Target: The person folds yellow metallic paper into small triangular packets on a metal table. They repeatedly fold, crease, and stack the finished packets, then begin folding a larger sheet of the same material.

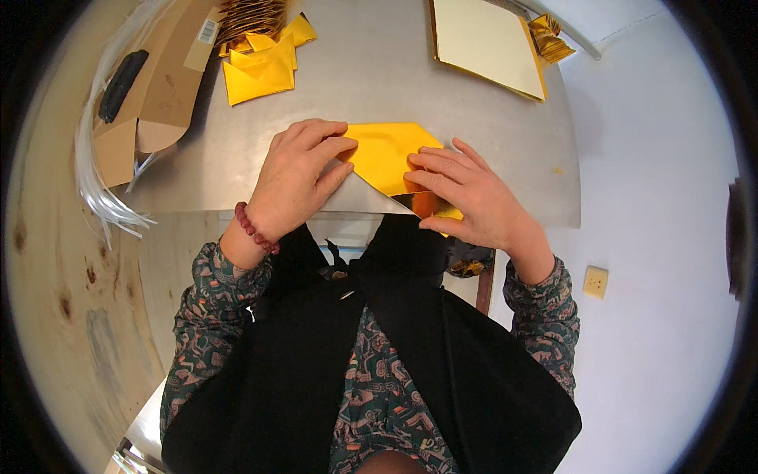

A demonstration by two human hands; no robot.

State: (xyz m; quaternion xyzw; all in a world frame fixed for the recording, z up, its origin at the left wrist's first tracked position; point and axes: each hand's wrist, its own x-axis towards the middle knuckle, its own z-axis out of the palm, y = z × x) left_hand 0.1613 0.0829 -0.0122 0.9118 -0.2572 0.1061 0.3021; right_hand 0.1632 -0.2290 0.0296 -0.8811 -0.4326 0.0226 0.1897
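Note:
A sheet of gold foil paper (385,154), partly folded with slanted corners, lies at the near edge of the metal table. My left hand (298,170) grips its left end between the fingers and the thumb, a dark red bead bracelet around that wrist. At the other end, my right hand (470,189) pinches the paper, fingertips on top and thumb at the lower edge. A shiny, darker flap shows beneath the right fingers. The right fingers hide part of that corner.
Folded gold paper pieces (260,75) lie at the far left, beside a brown cardboard box (166,99) with white plastic strips (96,178) along it. A stack of cream-faced sheets (485,39) sits at the far right. A white wall stands right of the metal table (355,67).

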